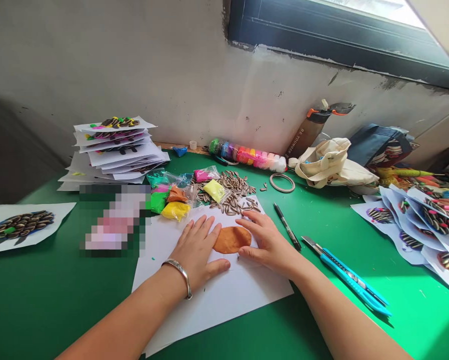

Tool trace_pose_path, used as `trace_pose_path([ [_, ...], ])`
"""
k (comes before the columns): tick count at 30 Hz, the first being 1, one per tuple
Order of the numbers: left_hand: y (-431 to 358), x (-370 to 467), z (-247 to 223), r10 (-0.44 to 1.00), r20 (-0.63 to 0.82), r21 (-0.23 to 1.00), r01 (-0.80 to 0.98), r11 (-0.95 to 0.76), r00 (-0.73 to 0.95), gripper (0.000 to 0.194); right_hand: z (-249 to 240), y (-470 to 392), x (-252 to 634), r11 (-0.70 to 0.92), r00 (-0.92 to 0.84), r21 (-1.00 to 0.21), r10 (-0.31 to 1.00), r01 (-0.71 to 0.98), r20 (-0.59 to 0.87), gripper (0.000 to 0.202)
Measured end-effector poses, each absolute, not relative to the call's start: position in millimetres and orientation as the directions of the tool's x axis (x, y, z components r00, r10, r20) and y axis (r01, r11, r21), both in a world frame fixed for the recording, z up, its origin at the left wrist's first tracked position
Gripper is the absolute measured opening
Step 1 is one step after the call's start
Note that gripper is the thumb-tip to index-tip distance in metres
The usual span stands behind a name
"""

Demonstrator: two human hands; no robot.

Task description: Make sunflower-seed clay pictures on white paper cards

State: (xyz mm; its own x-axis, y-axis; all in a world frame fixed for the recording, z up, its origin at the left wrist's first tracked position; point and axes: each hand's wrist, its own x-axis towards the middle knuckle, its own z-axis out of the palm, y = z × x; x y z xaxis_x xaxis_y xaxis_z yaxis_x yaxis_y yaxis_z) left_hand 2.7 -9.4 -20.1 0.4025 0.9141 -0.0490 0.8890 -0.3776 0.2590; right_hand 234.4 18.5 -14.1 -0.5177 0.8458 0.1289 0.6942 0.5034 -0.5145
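A flattened orange-brown oval of modelling clay (pixel 232 240) lies on a white sheet of paper (pixel 209 310). My left hand (pixel 198 245), with a silver bangle at the wrist, rests on the paper at the clay's left side, fingers stretched out and spread. On the opposite side, my right hand (pixel 265 240) has its fingers apart around the clay's right edge. Neither hand grips anything. Just beyond the fingertips are a heap of striped sunflower seeds (pixel 232 187) and small bags of coloured clay, among them a yellow one (pixel 175 211).
A black pen (pixel 286 226) and a blue utility knife (pixel 348 275), blade exposed, lie to the right. Stacks of seed-decorated papers stand at the left (pixel 123 155) and right (pixel 412 220). Behind are a tape roll (pixel 282 183), clay tubs (pixel 250 155), a bottle (pixel 309 130) and a cloth bag (pixel 333 162).
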Motion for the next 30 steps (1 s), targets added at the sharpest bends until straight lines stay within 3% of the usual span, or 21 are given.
trace_pose_path([
  [4, -9.9, 2.4, -22.6, 0.918, -0.037, 0.262, 0.89, -0.373, 0.396, 0.079, -15.3, 19.7, 236.8, 0.536, -0.533, -0.477, 0.831, 0.696, 0.156, 0.052],
  [9, -10.3, 2.7, -21.8, 0.918, -0.042, 0.27, 0.889, -0.369, 0.393, 0.079, -10.0, 19.1, 236.2, 0.49, -0.507, -0.529, 0.853, 0.693, 0.125, 0.059],
  [14, -10.1, 3.9, -17.7, 0.92, -0.061, 0.274, 0.893, -0.357, 0.386, 0.079, -11.7, 18.8, 232.6, 0.497, -0.502, -0.434, 0.858, 0.752, 0.112, 0.058],
  [20, -10.0, 5.2, -15.9, 0.922, -0.068, 0.267, 0.897, -0.352, 0.382, 0.078, -11.8, 24.5, 241.2, 0.485, -0.504, -0.47, 0.858, 0.738, 0.094, 0.066],
  [26, -9.6, 3.8, -20.0, 0.921, -0.062, 0.27, 0.895, -0.356, 0.385, 0.078, -12.8, 30.1, 248.2, 0.501, -0.504, -0.371, 0.858, 0.782, 0.095, 0.072],
  [30, -9.5, 2.7, -23.3, 0.921, -0.042, 0.273, 0.891, -0.363, 0.388, 0.078, -11.9, 30.2, 247.7, 0.502, -0.504, -0.378, 0.857, 0.777, 0.102, 0.073],
])
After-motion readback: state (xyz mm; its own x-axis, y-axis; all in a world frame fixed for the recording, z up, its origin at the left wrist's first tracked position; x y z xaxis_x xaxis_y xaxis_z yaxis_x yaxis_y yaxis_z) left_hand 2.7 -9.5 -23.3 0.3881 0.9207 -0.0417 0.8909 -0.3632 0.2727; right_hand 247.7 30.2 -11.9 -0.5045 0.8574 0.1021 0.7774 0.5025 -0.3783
